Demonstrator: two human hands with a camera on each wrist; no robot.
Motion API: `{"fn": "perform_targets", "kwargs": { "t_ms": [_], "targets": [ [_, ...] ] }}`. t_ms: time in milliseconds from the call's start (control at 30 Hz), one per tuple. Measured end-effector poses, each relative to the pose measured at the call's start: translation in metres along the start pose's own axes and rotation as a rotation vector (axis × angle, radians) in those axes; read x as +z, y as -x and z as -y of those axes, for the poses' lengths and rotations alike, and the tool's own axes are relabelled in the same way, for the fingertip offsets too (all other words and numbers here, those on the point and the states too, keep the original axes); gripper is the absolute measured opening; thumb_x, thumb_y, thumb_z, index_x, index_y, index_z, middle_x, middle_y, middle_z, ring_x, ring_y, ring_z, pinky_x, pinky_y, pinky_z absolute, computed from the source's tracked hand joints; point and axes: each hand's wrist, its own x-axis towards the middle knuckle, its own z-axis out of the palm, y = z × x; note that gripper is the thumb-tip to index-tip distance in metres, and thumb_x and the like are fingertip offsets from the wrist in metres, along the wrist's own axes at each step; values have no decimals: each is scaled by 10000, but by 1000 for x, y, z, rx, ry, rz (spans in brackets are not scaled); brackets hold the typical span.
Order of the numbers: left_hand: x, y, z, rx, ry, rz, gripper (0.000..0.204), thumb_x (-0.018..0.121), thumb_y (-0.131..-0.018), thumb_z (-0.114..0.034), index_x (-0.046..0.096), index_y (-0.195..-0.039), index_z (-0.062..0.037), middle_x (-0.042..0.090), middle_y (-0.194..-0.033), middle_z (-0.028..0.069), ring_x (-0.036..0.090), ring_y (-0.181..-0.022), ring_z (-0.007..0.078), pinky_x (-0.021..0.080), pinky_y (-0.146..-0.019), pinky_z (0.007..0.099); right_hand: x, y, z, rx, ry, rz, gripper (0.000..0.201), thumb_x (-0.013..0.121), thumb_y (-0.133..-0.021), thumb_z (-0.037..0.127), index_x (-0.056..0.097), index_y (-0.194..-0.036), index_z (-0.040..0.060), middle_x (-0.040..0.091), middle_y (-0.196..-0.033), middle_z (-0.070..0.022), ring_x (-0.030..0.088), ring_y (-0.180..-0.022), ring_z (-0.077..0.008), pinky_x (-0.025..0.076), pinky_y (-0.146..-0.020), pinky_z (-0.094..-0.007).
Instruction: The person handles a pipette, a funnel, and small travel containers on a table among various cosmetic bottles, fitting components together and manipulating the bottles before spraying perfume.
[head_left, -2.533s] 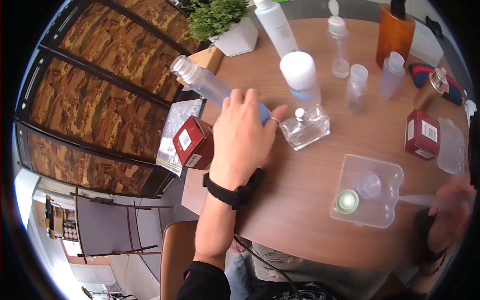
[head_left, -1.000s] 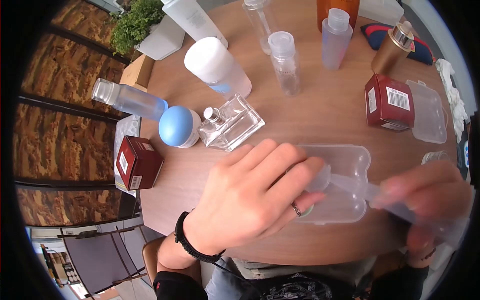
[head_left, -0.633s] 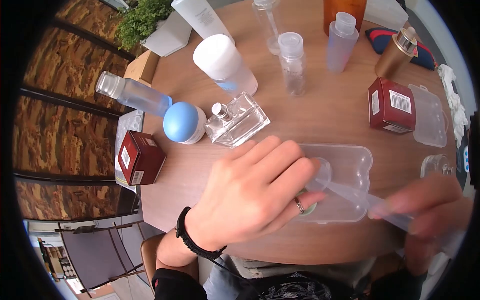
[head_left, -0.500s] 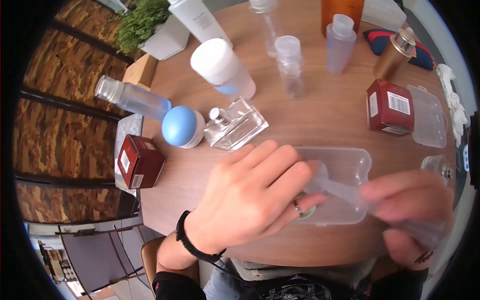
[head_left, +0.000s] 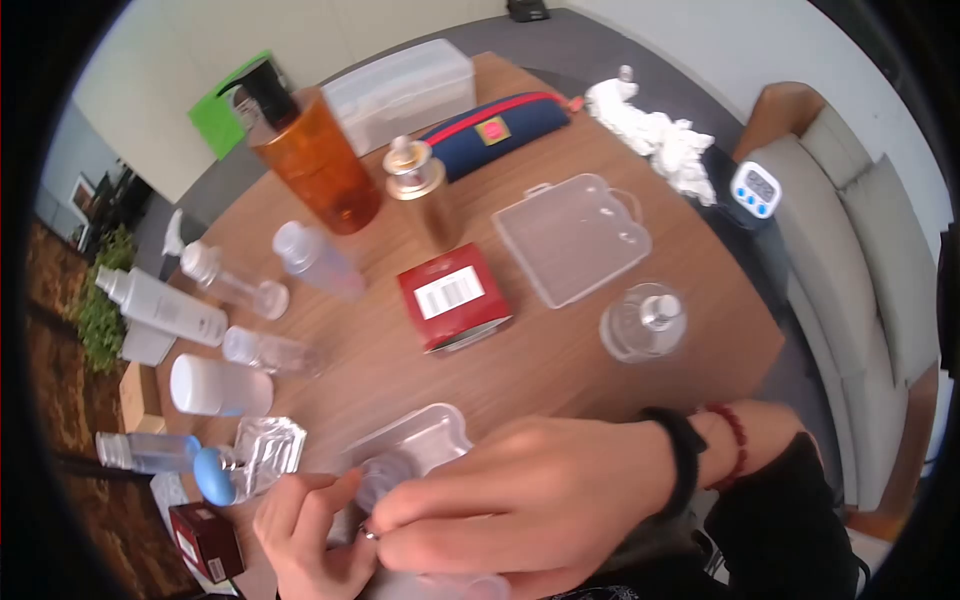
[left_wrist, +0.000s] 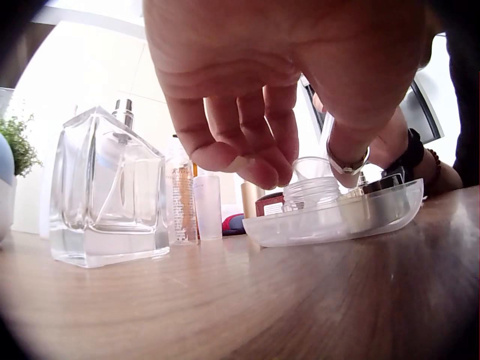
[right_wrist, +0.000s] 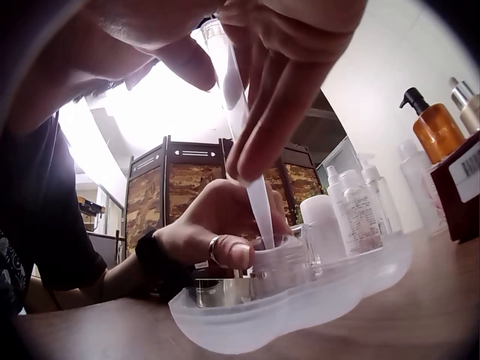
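Tube [right_wrist: 260,208] near-upright, tip down in jar [right_wrist: 281,271], right hand [head_left: 530,500] pinching tube, left hand [head_left: 295,530] holding jar

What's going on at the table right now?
A person's right hand holds a translucent tapered tool, its tip in the mouth of a small clear jar. The left hand holds the jar, which sits in a clear plastic tray. A glass perfume bottle stands beside the tray, untouched. I can't make out what is in the jar.
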Motion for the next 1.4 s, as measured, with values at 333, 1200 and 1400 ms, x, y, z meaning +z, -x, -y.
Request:
{"fn": "perform_targets", "kwargs": {
  "t_ms": [333,1200,1400],
  "targets": [
    [-2,-1,-1,-17,6,-5,328,747,-734,-180,654,-998,-9,633,-915,173,619,-821,403,484,-719,450,23,-2,-8,-132,18,-186,158,643,-918,145,651,-1060,73,625,-944,-110,619,-698,-297,519,-604,-368],
    [-1,2,0,-18,34,-9,305,766,-767,-157,626,-983,7,589,-853,207,586,-782,435,461,-687,459,19,-3,-3,-88,-67,-204,250,624,-866,83,535,-1085,1,614,-942,-141,653,-688,-369,524,-595,-446],
    [0,1,-1,-22,34,-33,338,775,-745,-168,628,-992,10,594,-858,215,595,-797,454,466,-684,477,20,-2,-3,-80,-45,-179,254,624,-866,87,541,-1093,8,622,-976,-140,656,-710,-354,533,-599,-420]
  ]
}}
